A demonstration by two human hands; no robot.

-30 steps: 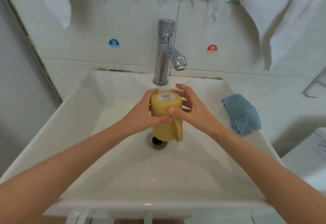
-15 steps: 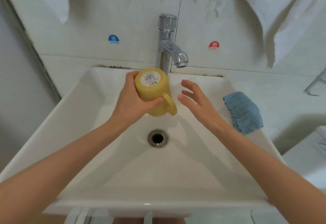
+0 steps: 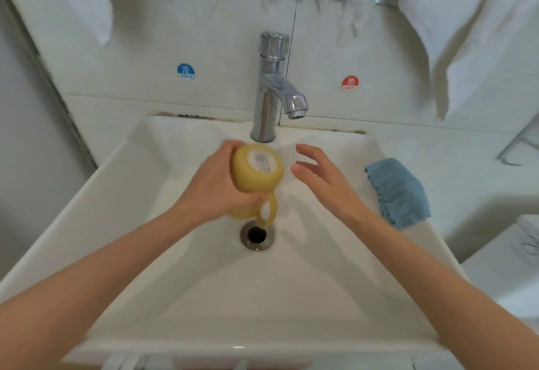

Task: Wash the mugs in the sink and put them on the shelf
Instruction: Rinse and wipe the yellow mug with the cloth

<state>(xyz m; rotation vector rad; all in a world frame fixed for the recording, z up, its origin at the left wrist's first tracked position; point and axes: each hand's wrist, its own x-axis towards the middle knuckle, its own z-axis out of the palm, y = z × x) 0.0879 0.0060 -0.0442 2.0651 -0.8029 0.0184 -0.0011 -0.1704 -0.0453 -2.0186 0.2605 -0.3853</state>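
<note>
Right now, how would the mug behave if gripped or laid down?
The mug looks rigid and probably light: the left hand alone holds it. Its smooth sides may be slippery if wet. Laid down, its round body would likely roll until the handle catches.

The yellow mug (image 3: 256, 177) is motion-blurred, its base label (image 3: 261, 160) unreadable; hanging white towels (image 3: 455, 19) run off the top edge.

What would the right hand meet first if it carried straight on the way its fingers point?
Probably the yellow mug gripped by the left hand, though depth is unclear: the right hand might miss it.
</note>
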